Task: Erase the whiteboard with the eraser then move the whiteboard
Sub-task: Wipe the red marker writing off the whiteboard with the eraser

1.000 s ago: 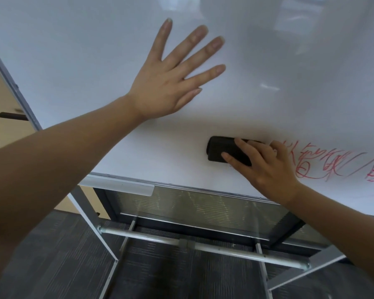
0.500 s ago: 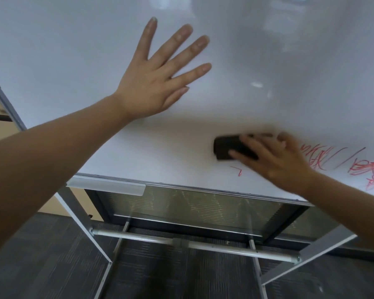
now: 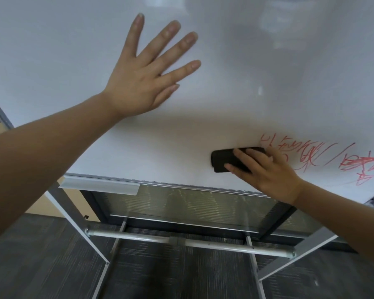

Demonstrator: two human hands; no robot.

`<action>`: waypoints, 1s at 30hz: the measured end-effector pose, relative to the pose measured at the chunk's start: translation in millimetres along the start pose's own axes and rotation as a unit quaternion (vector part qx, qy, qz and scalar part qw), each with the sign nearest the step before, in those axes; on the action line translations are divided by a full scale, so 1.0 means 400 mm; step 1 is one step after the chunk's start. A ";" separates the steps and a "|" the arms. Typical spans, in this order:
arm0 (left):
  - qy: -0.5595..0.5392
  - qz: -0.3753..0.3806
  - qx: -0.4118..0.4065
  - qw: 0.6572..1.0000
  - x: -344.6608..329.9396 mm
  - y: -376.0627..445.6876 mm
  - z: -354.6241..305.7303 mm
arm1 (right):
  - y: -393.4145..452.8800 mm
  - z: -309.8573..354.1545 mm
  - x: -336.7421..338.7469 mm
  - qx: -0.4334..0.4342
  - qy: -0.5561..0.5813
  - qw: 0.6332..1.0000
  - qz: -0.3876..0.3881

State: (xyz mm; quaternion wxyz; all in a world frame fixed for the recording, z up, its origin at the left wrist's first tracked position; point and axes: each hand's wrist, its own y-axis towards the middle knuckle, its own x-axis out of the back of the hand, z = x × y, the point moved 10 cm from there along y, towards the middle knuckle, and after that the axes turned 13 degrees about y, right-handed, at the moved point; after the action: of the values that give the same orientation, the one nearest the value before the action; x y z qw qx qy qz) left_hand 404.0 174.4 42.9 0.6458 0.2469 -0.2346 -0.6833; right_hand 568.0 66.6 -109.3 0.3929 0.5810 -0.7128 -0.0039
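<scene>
A large whiteboard (image 3: 268,61) on a metal stand fills the upper view. My left hand (image 3: 143,76) lies flat on it at the upper left, fingers spread, holding nothing. Near the board's lower edge my right hand (image 3: 266,171) presses a black eraser (image 3: 225,161) against the surface. Red marker writing (image 3: 311,158) runs to the right of the eraser, along the lower right of the board. My fingers cover the eraser's right half.
A short grey tray (image 3: 99,186) hangs under the board's lower left edge. Below are the stand's metal legs and a horizontal crossbar (image 3: 181,239). Behind it stands a glass panel with blinds (image 3: 192,206), above dark carpet (image 3: 41,266).
The eraser and my right hand went right, then came back left and down; the small red mark below the eraser is gone. My left hand has stayed flat on the board.
</scene>
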 end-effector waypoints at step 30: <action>0.001 -0.002 -0.006 1.000 -0.014 -0.002 -0.007 | -0.162 -0.071 0.020 -0.043 -0.046 0.998 -0.007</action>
State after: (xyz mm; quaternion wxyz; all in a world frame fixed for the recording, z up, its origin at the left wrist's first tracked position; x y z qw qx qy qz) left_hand 405.6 180.1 40.5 0.6462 0.2441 -0.2291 -0.6858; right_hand 637.4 51.6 -115.1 0.3846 0.5677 -0.7251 -0.0637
